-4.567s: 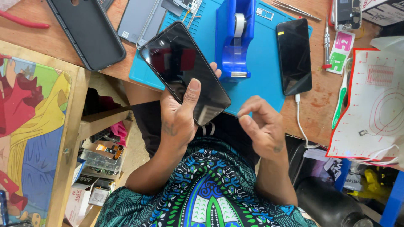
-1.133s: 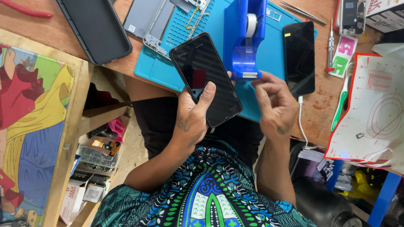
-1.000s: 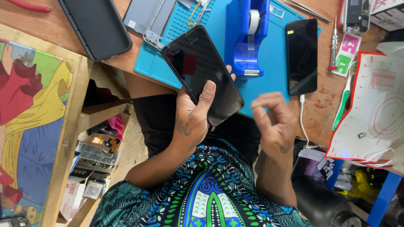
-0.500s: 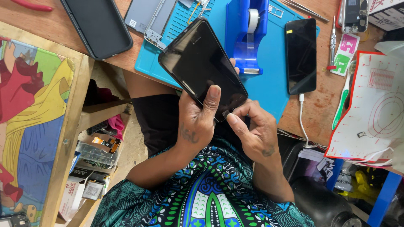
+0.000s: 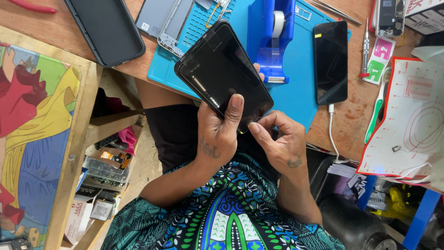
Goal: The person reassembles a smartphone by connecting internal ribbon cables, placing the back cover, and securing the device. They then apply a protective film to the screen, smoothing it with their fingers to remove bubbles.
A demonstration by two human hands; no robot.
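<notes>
The left hand (image 5: 219, 134) grips a black phone (image 5: 224, 76) above the blue mat (image 5: 296, 88). The right hand (image 5: 277, 143) fingers pinch its bottom corner. A pink and green sticker sheet (image 5: 379, 60) lies on the bench (image 5: 351, 115).

Tape dispenser (image 5: 272, 34) on work mat (image 5: 303, 69)

Soft, even daylight falls over my bench; nothing is harsh and the colours stay strong. The dark phone screen (image 5: 225, 74) I hold in my left hand (image 5: 221, 134) catches a pale sheen and a few short bright streaks of reflection. My right hand (image 5: 277, 141) throws only a faint shadow onto my lap. Under the wooden tabletop (image 5: 55, 28) the shelf sits in deep shade. The view is sharp at centre, with edges bowing a little and softening toward the corners.
</notes>
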